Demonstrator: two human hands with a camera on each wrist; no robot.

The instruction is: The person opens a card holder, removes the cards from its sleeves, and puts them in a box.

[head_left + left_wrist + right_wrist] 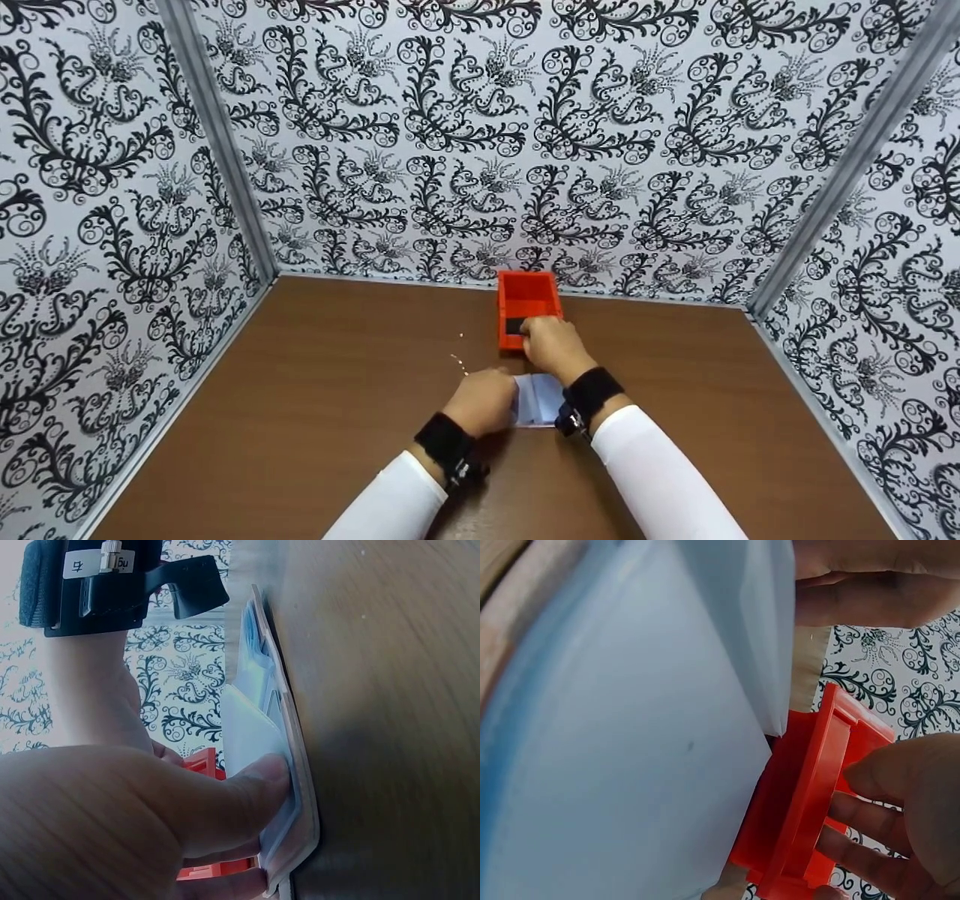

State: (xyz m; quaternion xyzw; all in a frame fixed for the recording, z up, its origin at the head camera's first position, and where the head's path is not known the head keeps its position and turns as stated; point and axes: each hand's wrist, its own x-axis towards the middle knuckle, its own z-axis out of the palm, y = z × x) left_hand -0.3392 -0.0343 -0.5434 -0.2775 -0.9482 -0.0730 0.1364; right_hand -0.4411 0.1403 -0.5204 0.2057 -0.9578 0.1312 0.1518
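An opened card holder (pixel 537 405) with clear plastic sleeves lies on the table close in front of the person. The left hand (pixel 484 401) grips its left side; in the left wrist view the thumb (pixel 262 778) presses on a sleeve while fingers show at its lower edge. Beyond the holder stands a red bin (pixel 527 289). The right hand (pixel 553 343) reaches over the bin's near end, beside a dark flat piece (pixel 514 325) inside. In the right wrist view, its fingers (pixel 866 821) extend loosely over the red wall, thumb apart from them, with nothing visible between.
Several small pale specks (pixel 459 363) lie on the brown table (pixel 337 390) left of the bin. Patterned black-and-white walls (pixel 480 150) with grey corner posts (pixel 225 135) enclose the table at the back and sides. The bin sits near the back wall.
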